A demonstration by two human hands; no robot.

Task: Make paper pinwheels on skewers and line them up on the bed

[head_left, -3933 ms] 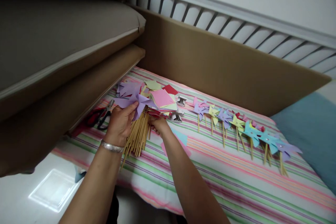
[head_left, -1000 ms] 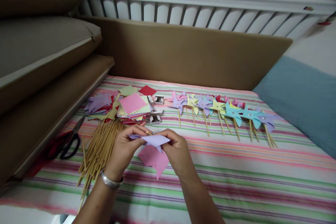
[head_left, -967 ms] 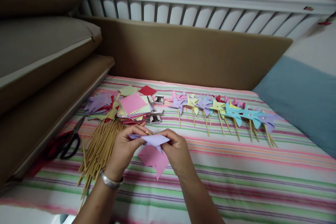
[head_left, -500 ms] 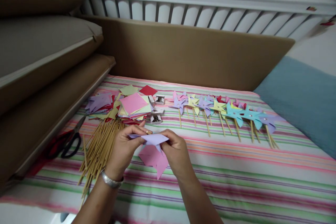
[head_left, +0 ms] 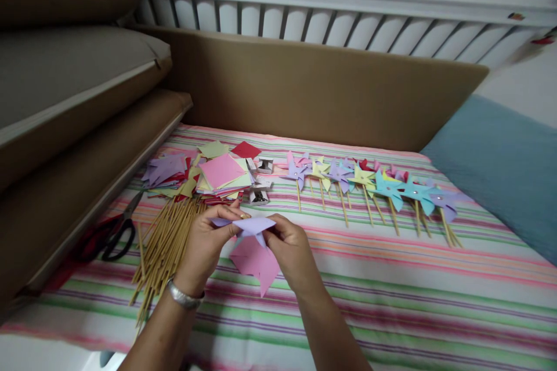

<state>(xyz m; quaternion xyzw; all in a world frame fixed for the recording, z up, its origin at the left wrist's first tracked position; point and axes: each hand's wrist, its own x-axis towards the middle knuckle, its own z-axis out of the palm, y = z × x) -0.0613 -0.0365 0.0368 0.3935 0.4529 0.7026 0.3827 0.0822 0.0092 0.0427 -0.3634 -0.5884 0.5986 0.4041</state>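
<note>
A lavender paper piece [head_left: 255, 225], partly folded, is pinched between my two hands above the striped cloth. My left hand [head_left: 212, 235], with a silver bracelet at the wrist, is closed on its left side. On the paper's right side, the fingers of my right hand [head_left: 287, 243] are closed. Just below, a pink paper piece [head_left: 255, 262] with cut slits lies on the cloth. Left of my left hand is a loose bundle of thin wooden sticks [head_left: 165, 249]. Beyond my hands sits a stack of coloured paper squares [head_left: 223, 173].
Several finished paper pinwheels [head_left: 363, 177] on sticks lie in a row at the right. Small open boxes [head_left: 260, 194] hold dark metal bits. Black-handled scissors [head_left: 119, 237] lie at the left beside stacked brown cushions [head_left: 87, 145]. A brown panel [head_left: 313, 93] stands at the back.
The lavender paper is folded slightly further, its right corner drawn inward, and my right hand has shifted a little left. Everything else stays in place.
</note>
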